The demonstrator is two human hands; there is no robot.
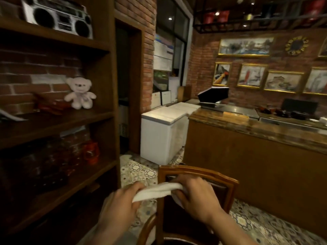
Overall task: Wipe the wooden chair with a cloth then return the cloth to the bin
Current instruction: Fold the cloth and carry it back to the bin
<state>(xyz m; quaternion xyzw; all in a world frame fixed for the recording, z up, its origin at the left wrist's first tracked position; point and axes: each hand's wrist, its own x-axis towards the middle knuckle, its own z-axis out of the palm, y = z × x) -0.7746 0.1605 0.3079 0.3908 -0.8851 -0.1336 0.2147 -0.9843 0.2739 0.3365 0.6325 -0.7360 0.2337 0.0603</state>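
Cloth [157, 190] stretched btwn both hands: left grip [122, 200] & right grip [192, 193] each pinching an end, above wooden chair [228, 183] back.

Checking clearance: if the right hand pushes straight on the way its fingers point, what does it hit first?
Likely the chair backrest: the right hand, gripping the white cloth, points up-left at the top rail. Depth is unclear.

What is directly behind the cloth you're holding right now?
The wooden chair backrest and its dark padded panel sit behind the white cloth, held by left hand and right hand. The panel's middle is covered.
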